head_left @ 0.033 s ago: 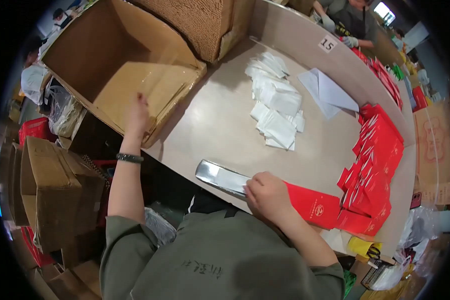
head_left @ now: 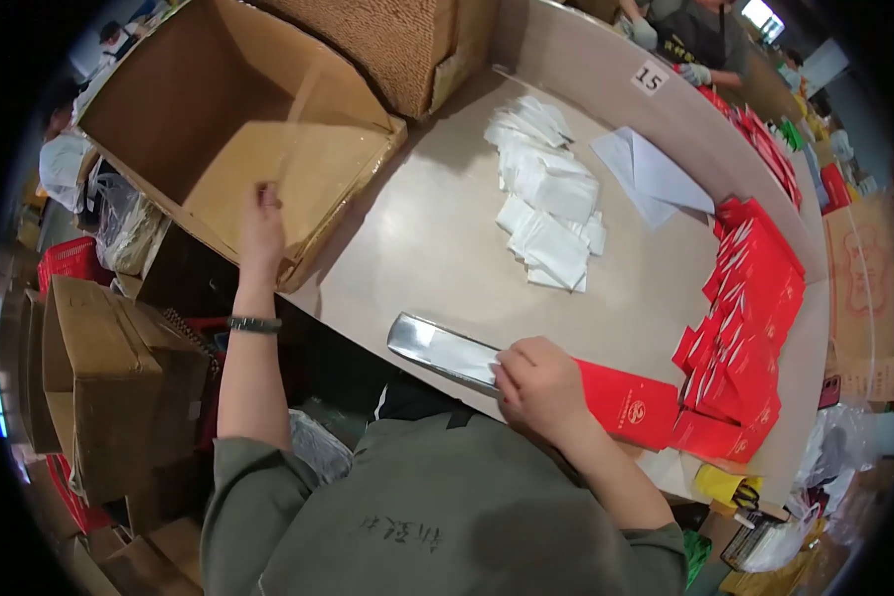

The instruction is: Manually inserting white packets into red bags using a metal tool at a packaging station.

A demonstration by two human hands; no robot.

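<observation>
Inside the open cardboard box [head_left: 154, 114], a pale streak [head_left: 306, 109] is too blurred to be named. At the box's near side, I cannot tell whether the left hand [head_left: 261, 233] touches the cardboard. To the box's lower right, the right hand [head_left: 544, 387] hides the adjoining ends of the metal tray [head_left: 437, 346] and the red packet [head_left: 631, 405]. Far right of the box, the upper edge cuts a co-worker's head [head_left: 713, 4].

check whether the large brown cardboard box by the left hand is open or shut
Open: the large brown cardboard box shows its inner walls beyond the left hand.
</observation>
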